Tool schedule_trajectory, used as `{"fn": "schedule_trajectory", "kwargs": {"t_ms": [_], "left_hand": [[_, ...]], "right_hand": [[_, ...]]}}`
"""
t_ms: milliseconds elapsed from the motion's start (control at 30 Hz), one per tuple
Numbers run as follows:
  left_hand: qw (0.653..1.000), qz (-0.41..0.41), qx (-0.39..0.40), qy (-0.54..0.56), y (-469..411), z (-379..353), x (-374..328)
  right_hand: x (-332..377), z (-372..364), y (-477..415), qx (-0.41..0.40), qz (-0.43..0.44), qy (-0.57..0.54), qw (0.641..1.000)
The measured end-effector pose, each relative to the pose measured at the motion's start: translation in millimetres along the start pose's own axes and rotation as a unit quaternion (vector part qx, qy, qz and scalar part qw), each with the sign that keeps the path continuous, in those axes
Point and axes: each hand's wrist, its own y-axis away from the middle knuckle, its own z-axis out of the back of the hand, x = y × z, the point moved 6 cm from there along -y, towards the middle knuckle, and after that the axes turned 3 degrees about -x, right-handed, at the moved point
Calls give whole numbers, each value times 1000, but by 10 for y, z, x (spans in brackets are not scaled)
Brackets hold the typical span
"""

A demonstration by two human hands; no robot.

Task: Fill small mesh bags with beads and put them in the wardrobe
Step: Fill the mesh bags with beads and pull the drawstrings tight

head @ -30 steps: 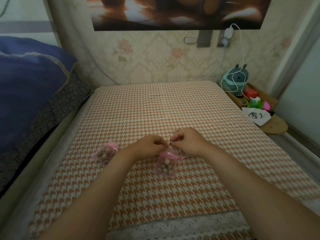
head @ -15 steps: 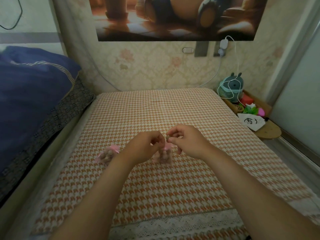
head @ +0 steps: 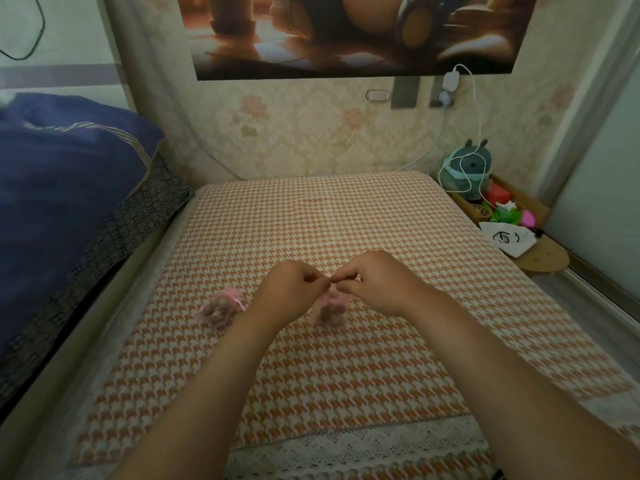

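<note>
At centre frame, the left hand [head: 287, 292] and right hand [head: 377, 282] pinch the top of a bead-filled mesh bag [head: 329, 310] on the bed [head: 311, 220], where an even outward pull should cinch it.

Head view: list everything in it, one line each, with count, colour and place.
left mesh bag: one, pink, holding brown beads, lying left of the hands
middle mesh bag: one, pink, filled, under the fingertips
cover: one, orange-and-white houndstooth, spread centre
pillow: one, dark blue, far left
poster: one, brown tones, top of view
plush toy: one, teal, right corner
pouch: one, white, right edge
left hand: pinches the middle mesh bag's top
right hand: pinches the same top
</note>
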Motion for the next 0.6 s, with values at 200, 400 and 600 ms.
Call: {"fn": "schedule_trajectory", "kwargs": {"t_ms": [200,400,600], "left_hand": [[999,26,-38,9,-40,-2,43],[999,36,-15,32,-59,-34,51],[999,33,-10,36,-58,-11,68]], "right_hand": [[-22,-10,10,18,-15,-44,999],[52,-176,31,102,-39,-60,992],[69,-89,-6,43,-14,-37,998]]}}
